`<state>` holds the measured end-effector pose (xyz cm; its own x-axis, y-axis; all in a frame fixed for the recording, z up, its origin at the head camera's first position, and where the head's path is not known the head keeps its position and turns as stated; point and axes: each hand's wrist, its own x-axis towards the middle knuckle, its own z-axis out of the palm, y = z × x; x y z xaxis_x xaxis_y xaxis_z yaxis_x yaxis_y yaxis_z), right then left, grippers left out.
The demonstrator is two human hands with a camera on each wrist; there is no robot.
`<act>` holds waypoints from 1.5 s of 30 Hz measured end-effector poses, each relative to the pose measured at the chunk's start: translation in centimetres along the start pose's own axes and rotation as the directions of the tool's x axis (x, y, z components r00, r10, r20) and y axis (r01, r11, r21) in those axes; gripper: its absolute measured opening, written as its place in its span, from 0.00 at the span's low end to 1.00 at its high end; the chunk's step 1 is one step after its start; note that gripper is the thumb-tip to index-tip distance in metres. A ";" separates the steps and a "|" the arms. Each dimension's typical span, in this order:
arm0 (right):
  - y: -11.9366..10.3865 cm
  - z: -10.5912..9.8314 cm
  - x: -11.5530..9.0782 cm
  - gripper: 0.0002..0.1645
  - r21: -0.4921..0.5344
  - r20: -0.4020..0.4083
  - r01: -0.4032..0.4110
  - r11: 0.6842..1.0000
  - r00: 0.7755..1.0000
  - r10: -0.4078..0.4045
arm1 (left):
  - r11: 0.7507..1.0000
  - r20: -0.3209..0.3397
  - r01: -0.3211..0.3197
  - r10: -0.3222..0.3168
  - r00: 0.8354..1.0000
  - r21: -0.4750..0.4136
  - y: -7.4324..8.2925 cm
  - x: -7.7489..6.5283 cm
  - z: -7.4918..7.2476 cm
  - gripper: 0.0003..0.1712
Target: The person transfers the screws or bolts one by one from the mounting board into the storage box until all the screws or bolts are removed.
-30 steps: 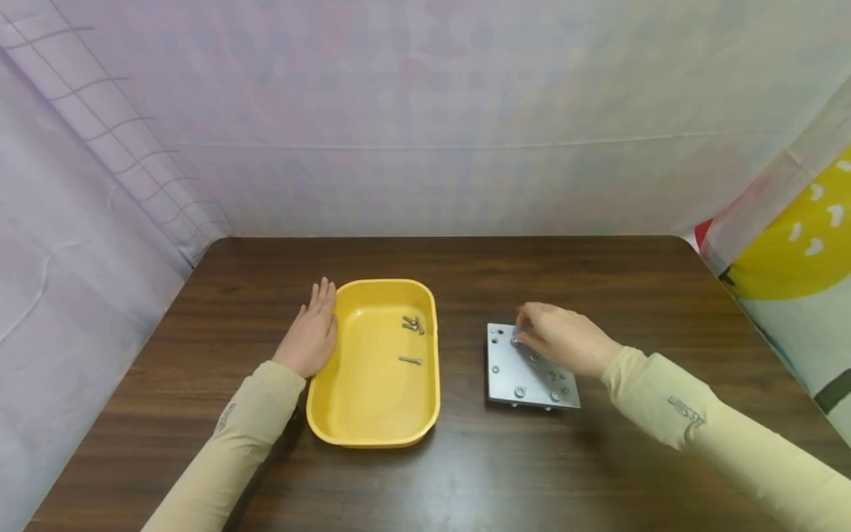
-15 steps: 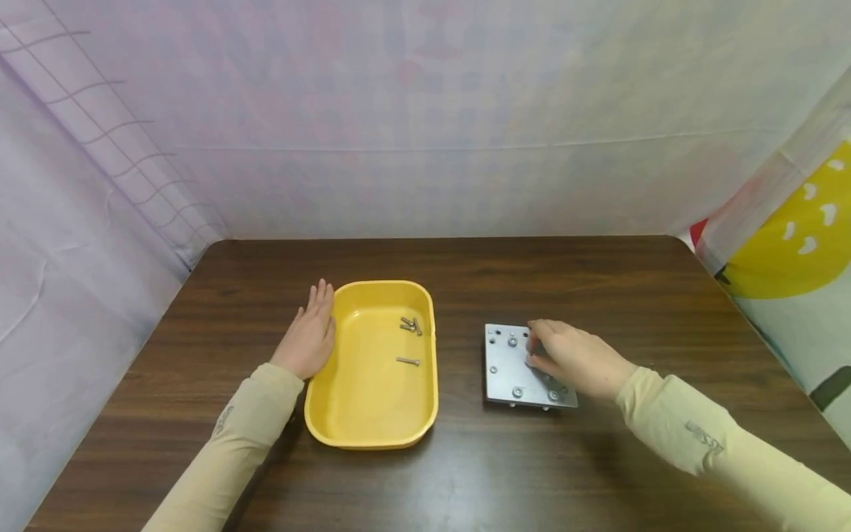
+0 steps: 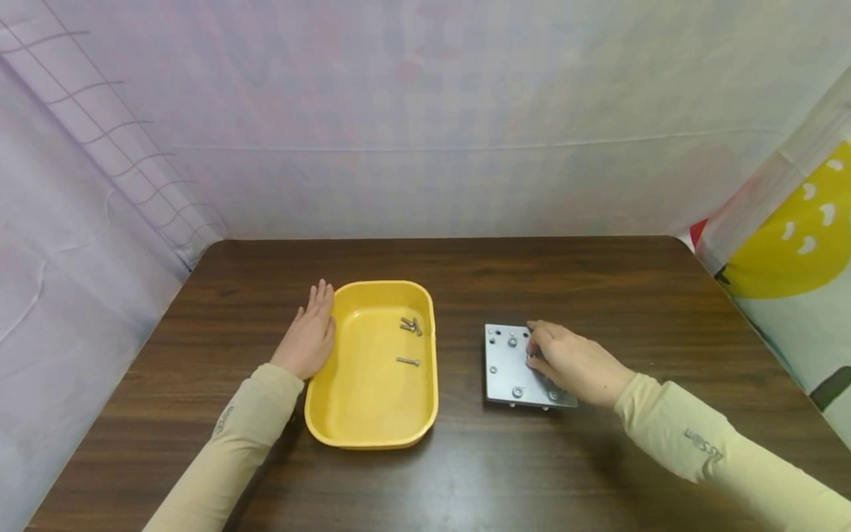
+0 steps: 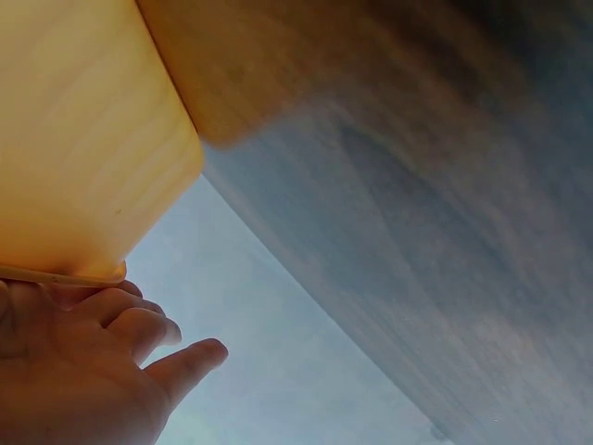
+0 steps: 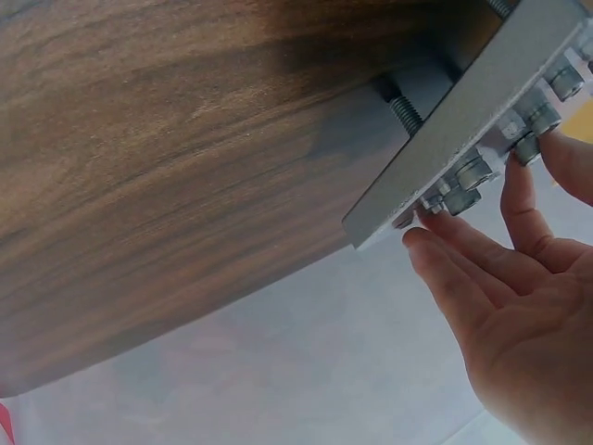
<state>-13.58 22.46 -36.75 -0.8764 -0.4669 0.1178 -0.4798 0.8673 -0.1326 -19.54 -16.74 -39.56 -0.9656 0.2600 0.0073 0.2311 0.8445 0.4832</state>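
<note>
My left hand (image 3: 307, 338) lies with straight fingers along the left rim of a yellow plastic tray (image 3: 372, 414). In the left wrist view the palm and fingers (image 4: 190, 371) are beside the tray's outer wall (image 4: 83, 139). A silvery metal plate (image 3: 501, 384) stands on bolt shanks right of the tray. Over its right half, my right hand (image 3: 578, 363) pinches a socket-head bolt (image 5: 526, 149) between thumb and index finger. More bolts sit in the plate, such as the bolt (image 5: 473, 169) near the other fingers. A threaded shank (image 5: 405, 115) sticks out underneath. My right hand hides part of the plate.
Several loose bolts (image 3: 410, 326) lie in the tray near its right wall, with one longer bolt (image 3: 408, 361) apart from them. The dark wooden table (image 3: 459, 473) has fabric hangings (image 3: 425, 170) behind it and at both sides.
My right hand has left a bolt near the plate's far left and moved right and slightly nearer, onto another bolt. My left hand stays against the tray.
</note>
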 end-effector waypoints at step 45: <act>-5.9 -2.3 9.4 0.09 0.012 -0.051 0.195 0.981 0.980 -0.194 | 0.999 -0.026 -0.030 0.030 0.999 -0.012 -0.2 0.0 0.2 0.33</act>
<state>-18.84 13.33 -32.65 -0.7635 -0.6169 0.1913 -0.6419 0.7575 -0.1192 -19.61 -16.80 -39.78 -0.9611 0.2726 0.0443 0.2584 0.8308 0.4929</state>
